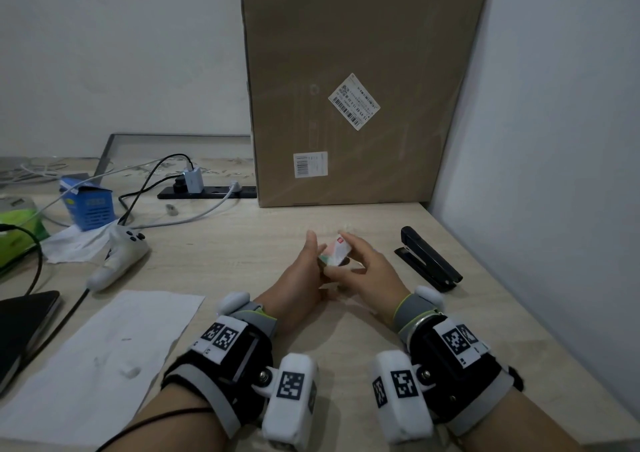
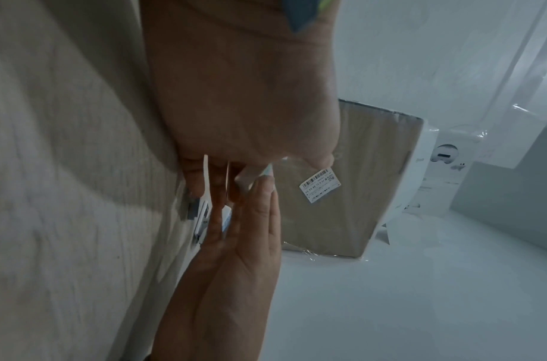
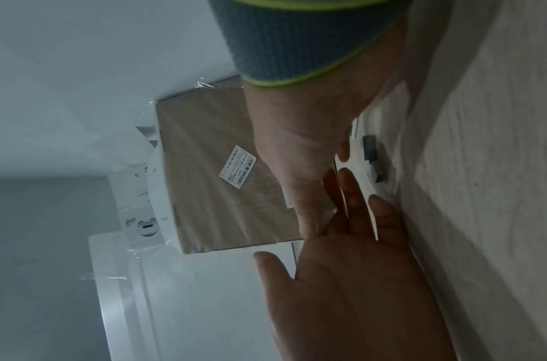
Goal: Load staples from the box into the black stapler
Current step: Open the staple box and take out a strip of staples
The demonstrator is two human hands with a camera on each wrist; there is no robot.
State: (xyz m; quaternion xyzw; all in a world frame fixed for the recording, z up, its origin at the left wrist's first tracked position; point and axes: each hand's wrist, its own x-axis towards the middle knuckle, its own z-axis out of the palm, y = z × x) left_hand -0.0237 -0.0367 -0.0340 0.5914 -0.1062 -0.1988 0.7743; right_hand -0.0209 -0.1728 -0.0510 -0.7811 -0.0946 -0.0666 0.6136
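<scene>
Both hands meet above the middle of the desk (image 1: 214, 271), with the staple box (image 1: 335, 251) held between them, lifted and tilted. The right hand (image 1: 372, 271) pinches it, fingers (image 1: 348, 240) curled over the top edge and thumb along the near side; most of the box's lower half is hidden behind that thumb. The left hand (image 1: 303, 278) stands edge-on with straight fingers, its palm against the box's left end; whether it actually presses there I cannot tell. In both wrist views the box is almost wholly covered by the hands, only a thin pale sliver showing. The stapler (image 1: 427, 259) lies closed near the desk's right edge, just beside the right hand and apart from it. A carton (image 1: 360, 84) leans at the far edge, its top cut off.
</scene>
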